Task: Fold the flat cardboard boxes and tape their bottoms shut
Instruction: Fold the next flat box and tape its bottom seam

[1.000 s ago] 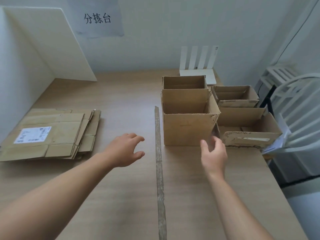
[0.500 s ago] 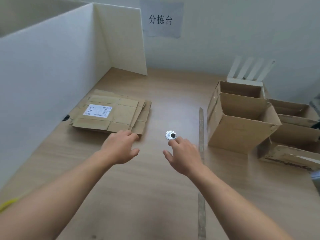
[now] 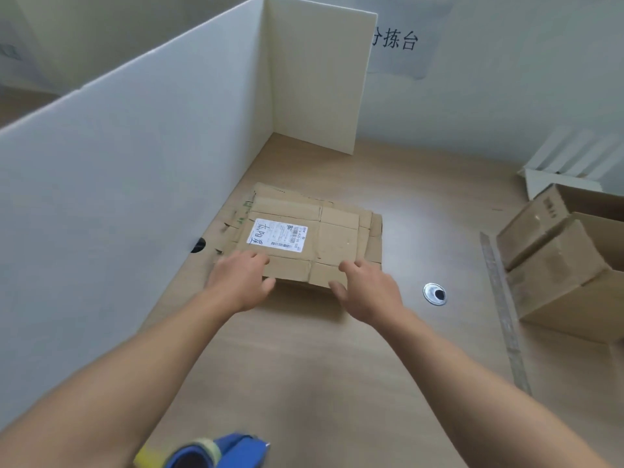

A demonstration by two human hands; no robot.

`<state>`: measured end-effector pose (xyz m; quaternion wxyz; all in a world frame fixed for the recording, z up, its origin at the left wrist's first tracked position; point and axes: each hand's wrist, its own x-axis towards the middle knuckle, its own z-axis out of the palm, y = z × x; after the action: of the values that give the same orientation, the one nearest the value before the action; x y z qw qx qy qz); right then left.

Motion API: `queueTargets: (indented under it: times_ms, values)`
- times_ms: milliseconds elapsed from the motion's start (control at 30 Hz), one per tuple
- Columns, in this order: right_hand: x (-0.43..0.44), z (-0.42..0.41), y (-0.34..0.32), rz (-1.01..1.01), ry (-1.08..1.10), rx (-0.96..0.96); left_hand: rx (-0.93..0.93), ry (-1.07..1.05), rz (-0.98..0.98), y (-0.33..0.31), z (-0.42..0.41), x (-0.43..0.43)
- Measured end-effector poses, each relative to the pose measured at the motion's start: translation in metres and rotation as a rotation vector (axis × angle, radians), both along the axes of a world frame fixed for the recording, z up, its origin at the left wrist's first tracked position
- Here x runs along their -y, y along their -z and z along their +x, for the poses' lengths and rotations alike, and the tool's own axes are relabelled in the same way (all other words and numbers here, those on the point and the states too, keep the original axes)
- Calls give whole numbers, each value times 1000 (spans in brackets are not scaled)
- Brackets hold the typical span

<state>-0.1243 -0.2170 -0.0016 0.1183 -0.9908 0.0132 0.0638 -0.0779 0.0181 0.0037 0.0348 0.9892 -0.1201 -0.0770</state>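
At the table's (image 3: 304,366) left side, just beside the white divider panel (image 3: 135,170), lies the stack of flattened boxes (image 3: 369,238). Our left hand (image 3: 241,278) and right hand (image 3: 368,290), half a second ago short of it, now pinch the near edge of the top flat box (image 3: 331,241), fingers above, thumbs at the edge. We judge a fresh box is being taken for folding. Its shipping label (image 3: 277,235) shows handwriting and a barcode, unreadable; the wall sign (image 3: 395,40) reads 分拣台.

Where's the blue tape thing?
In the head view, the blue tape dispenser is at the very bottom edge, a little left of the middle, closer to the person than the flat boxes.
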Motion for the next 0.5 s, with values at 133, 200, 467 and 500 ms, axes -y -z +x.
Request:
queueTargets:
  times_ms: [133, 200, 467, 500]
  values:
    - [-23, 41, 17, 253, 255, -64, -60, -82, -113, 19, 49, -25]
    - [-26, 58, 26, 345, 391, -59, -96, -111, -146, 31, 68, -32]
    - [-29, 85, 49, 406, 605, -110, -169, -236, -298, 65, 95, -29]
    - [-30, 85, 50, 420, 624, -88, -168, -273, -353, 65, 94, -27]
